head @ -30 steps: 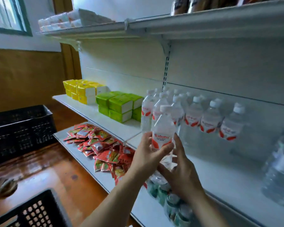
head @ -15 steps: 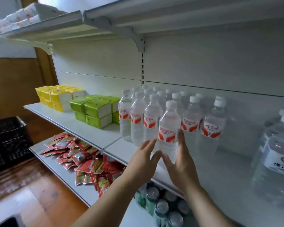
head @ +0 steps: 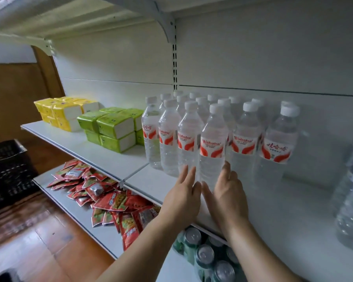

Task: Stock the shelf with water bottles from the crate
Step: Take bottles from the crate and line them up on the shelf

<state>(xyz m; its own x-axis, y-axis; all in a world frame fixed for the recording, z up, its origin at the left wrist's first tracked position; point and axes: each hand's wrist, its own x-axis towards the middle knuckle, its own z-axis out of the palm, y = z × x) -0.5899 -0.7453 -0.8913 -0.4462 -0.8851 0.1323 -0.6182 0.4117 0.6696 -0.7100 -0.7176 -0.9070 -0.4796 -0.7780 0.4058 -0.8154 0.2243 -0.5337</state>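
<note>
Two hands flank the front water bottle [head: 212, 147], labelled "Wahaha", upright on the shelf [head: 155, 180]: left hand [head: 183, 198] at 9 o'clock, right hand [head: 227, 198] at 3, fingers straight. Smaller label print is unreadable; the black crate [head: 6, 171] is cut off at the frame edge.

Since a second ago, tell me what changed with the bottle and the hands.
The water bottle went from held up in front of the shelf down onto it, in the front row. Both the left hand and right hand have opened off it. The other bottles stayed put.

Green cans [head: 204, 254] (lower shelf), red sachets [head: 102, 192] alongside.
</note>
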